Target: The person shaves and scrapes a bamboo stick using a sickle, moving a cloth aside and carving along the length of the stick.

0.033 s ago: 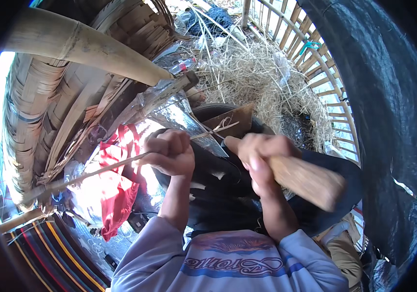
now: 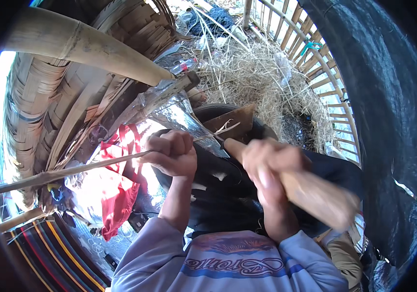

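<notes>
My left hand (image 2: pixel 172 152) is closed around a thin bamboo strip (image 2: pixel 87 165), which runs from the far left through the fist. Beyond the fist its frayed end (image 2: pixel 230 129), with a thin curled sliver, points right. My right hand (image 2: pixel 269 168) grips a long, thick wooden handle (image 2: pixel 315 194), blurred toward its near end. It looks like a knife's handle; at its far tip a narrow dark blade (image 2: pixel 219 138) shows beside the strip, mostly hidden. A flat brown piece (image 2: pixel 235 120) lies just beyond, over my dark-trousered legs.
A thick bamboo pole (image 2: pixel 96 46) and woven bamboo panels (image 2: pixel 36 107) stand at the left. Red cloth (image 2: pixel 118 194) lies beside my left arm. Straw (image 2: pixel 257 80) covers the floor ahead, with slatted bamboo fencing (image 2: pixel 323 63) and dark sheeting (image 2: pixel 388 97) to the right.
My right hand and the wooden handle have shifted right and slightly toward me. My left hand has edged right, and the strip's left part has swung slightly upward.
</notes>
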Demonstrator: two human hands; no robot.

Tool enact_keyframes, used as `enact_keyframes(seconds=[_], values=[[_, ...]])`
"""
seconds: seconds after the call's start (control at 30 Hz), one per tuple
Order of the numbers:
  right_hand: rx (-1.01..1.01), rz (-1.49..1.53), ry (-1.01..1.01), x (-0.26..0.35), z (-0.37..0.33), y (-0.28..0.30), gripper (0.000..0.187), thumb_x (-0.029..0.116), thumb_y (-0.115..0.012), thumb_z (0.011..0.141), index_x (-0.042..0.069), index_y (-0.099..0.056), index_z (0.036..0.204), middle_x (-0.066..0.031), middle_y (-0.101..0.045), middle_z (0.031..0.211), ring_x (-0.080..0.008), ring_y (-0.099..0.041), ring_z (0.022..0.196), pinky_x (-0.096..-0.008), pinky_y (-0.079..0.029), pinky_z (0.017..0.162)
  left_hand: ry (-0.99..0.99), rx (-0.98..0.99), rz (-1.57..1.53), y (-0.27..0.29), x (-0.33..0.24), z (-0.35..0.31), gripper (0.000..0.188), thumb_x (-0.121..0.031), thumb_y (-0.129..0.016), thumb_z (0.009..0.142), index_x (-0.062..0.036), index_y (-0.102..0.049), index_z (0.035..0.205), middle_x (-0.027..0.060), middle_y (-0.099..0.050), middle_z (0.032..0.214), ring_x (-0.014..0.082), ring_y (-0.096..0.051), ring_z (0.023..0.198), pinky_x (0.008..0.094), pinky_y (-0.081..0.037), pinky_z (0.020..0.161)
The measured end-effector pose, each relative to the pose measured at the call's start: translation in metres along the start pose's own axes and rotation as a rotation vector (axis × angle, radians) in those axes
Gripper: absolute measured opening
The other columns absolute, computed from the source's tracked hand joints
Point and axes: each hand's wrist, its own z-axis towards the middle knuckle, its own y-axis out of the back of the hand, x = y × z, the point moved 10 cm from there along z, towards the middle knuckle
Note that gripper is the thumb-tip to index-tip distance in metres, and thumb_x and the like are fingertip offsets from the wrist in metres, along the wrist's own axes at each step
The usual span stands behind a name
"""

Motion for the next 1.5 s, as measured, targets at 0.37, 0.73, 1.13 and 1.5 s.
enact_keyframes(seconds=[0.37, 0.73, 1.13, 1.5], values=[[-0.077, 0.137, 0.123, 0.009, -0.004, 0.007, 0.015, -0.001, -0.058, 0.071, 0.004, -0.044, 0.075, -0.0084, -0.054, 0.059, -0.0161, -0.052, 0.048, -0.0264, -0.043, 0.045, -0.053, -0.040, 0.110, 0.007, -0.006, 0.002, 0.054, -0.062, -0.037, 0.090, -0.0165, -0.023, 0.063, -0.0065, -0.012, 0.046, 0.0062, -0.010, 0.037, 0.0262, -0.008, 0.036], [0.040, 0.090, -0.148, -0.008, -0.006, 0.000, 0.020, 0.013, -0.060, 0.085, 0.006, -0.043, 0.077, -0.0068, -0.052, 0.060, -0.0113, -0.046, 0.047, -0.0247, -0.044, 0.052, -0.030, -0.055, 0.142, -0.007, -0.005, 0.000, 0.053, -0.060, -0.036, 0.092, -0.0157, -0.024, 0.065, -0.0056, -0.014, 0.045, 0.0058, -0.009, 0.038, 0.0252, -0.009, 0.036], [-0.137, -0.262, -0.194, -0.089, -0.043, 0.052, 0.014, 0.004, -0.057, 0.080, 0.003, -0.044, 0.074, -0.0065, -0.053, 0.062, -0.0135, -0.052, 0.054, -0.0287, -0.045, 0.055, -0.062, -0.111, 0.187, 0.007, -0.007, 0.001, 0.057, -0.061, -0.036, 0.091, -0.0151, -0.019, 0.063, -0.0050, -0.013, 0.045, 0.0063, -0.009, 0.038, 0.0259, -0.007, 0.036], [-0.199, -0.078, -0.136, -0.098, -0.049, 0.059, 0.013, 0.005, -0.059, 0.077, 0.002, -0.046, 0.077, -0.0081, -0.055, 0.062, -0.0126, -0.050, 0.052, -0.0275, -0.047, 0.055, -0.142, -0.115, 0.352, 0.013, -0.016, 0.000, 0.053, -0.063, -0.031, 0.090, -0.0151, -0.026, 0.069, -0.0041, -0.013, 0.046, 0.0063, -0.008, 0.039, 0.0257, -0.008, 0.036]])
